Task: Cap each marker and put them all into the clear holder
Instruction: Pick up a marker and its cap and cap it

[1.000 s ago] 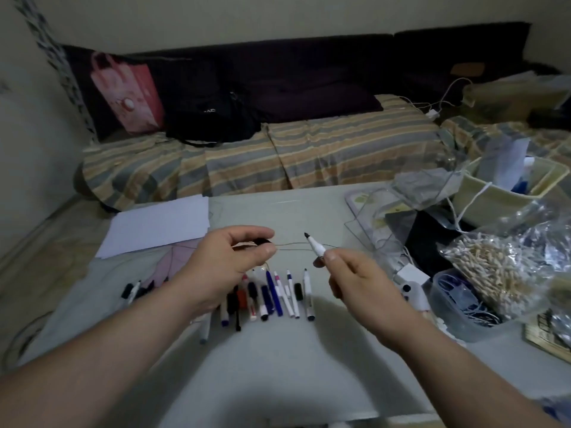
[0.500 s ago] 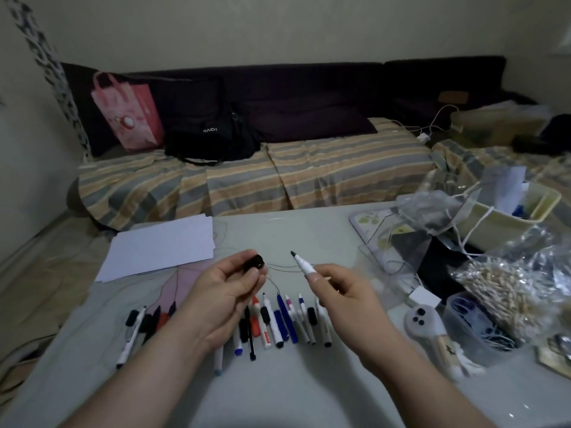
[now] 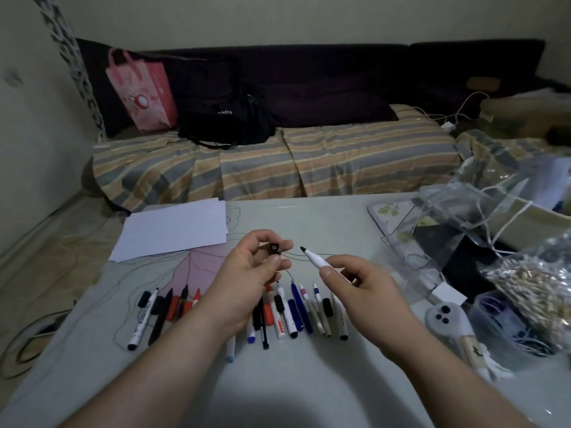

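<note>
My left hand (image 3: 250,273) pinches a small black cap (image 3: 274,249) between thumb and fingers, its open end turned toward the right. My right hand (image 3: 361,285) holds an uncapped white marker (image 3: 313,258) whose dark tip points left at the cap, a short gap apart. Below both hands several markers and loose caps (image 3: 293,310) lie in a row on the table, with a few more markers (image 3: 160,310) at the left. The clear holder (image 3: 401,242) stands to the right, partly hidden by clutter.
White paper sheets (image 3: 176,233) lie at the table's far left. Plastic bags (image 3: 531,279), a clear tub (image 3: 506,329), a small grey device (image 3: 445,316) and cords crowd the right side. A striped couch (image 3: 278,162) with bags runs behind the grey table (image 3: 278,381).
The view has shifted, so hands and markers sit lower in frame. The black cap has turned its open end toward the marker tip, and the gap between them has narrowed.
</note>
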Demonstrator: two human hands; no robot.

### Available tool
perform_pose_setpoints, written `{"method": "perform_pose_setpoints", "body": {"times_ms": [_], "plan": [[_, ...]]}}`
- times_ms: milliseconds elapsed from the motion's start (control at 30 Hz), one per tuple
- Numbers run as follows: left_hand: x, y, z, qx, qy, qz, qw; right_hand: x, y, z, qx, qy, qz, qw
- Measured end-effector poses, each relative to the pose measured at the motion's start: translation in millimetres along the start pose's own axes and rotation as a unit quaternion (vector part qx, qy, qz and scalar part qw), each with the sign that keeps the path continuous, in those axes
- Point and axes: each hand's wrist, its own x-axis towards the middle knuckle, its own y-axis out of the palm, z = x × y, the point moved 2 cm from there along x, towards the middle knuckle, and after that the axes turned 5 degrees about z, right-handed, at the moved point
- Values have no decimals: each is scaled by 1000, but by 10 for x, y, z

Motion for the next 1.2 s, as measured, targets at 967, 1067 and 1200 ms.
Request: {"method": "perform_pose_setpoints", "body": {"times_ms": [967, 1067, 1200], "plan": [[-62, -52, 249, 25, 20, -85, 996, 137, 234, 53, -282, -77, 2, 956], [-109, -6, 203, 82, 41, -74, 993, 111, 194, 58, -299, -115, -9, 947], [-73, 50, 159, 53, 42, -54, 996, 111, 113, 39, -280, -128, 4, 951]]}}
